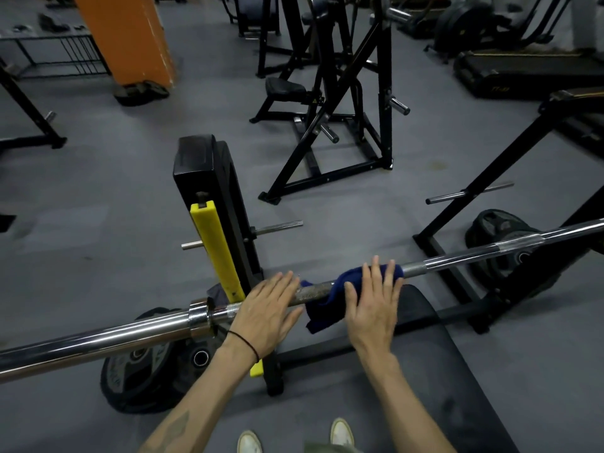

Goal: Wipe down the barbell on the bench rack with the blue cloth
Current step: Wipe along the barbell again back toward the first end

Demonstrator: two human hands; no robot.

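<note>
**Flat palms on the bar, cloth under the right one**

The barbell lies across the rack, running from about eight o'clock up to three o'clock across the view, its knurled middle passing over the head end of the padded bench. The blue cloth is draped over that knurled stretch, near the centre of the scene, one corner hanging loose below the bar toward six o'clock.

The right hand lies on top of the cloth with its fingers straight and spread, pressing the fabric down onto the steel rather than wrapping round it; it grips nothing. That flat press probably lets the cloth slide along the shaft without bunching.

The left hand, a dark band at its wrist, rests palm-down on the bare bar just at nine o'clock of the cloth, fingers likewise extended and holding nothing. It looks placed there to keep the bar from rolling in its cradle beside the yellow-padded upright.

Weight plates lean on the floor at seven o'clock, and another sits at three o'clock beneath the far end of the bar.
</note>
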